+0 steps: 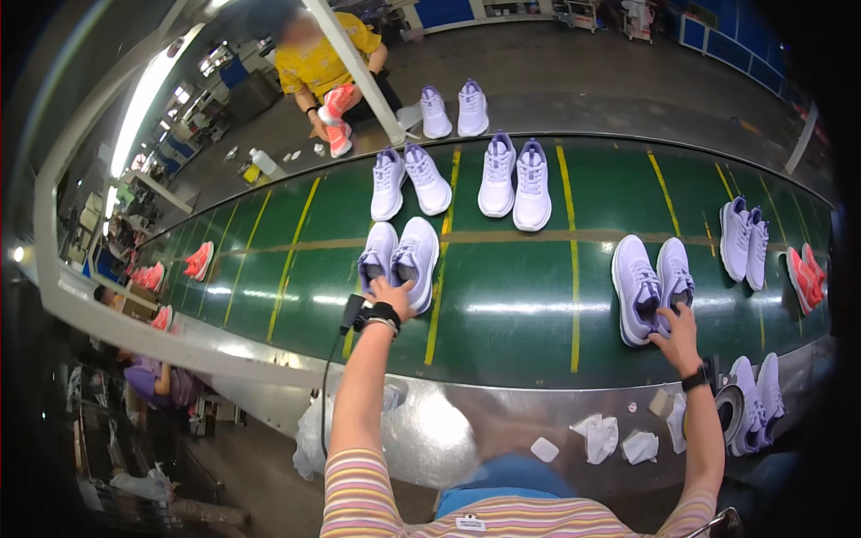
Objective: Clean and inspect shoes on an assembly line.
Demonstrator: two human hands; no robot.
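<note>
On the green conveyor belt (502, 296), my left hand (393, 299) reaches the heels of a pair of lavender sneakers (418, 251), with fingers bent over their collars. Further right, my right hand (678, 339) pinches the heel of one lavender sneaker (674, 267); its mate (635, 278) stands close against it on the left. Both pairs point their toes away from me. A black band and a dark corded device (353, 312) sit at my left wrist. The exact grip of the left fingertips is partly hidden by the shoes.
More lavender pairs (531, 188) stand on the belt, and one pair (473, 109) on the far ledge. Coral sneakers (199, 260) lie at both ends. White cloths (599, 437) rest on the near metal ledge (430, 421). Opposite, a person in yellow (327, 58) handles coral shoes.
</note>
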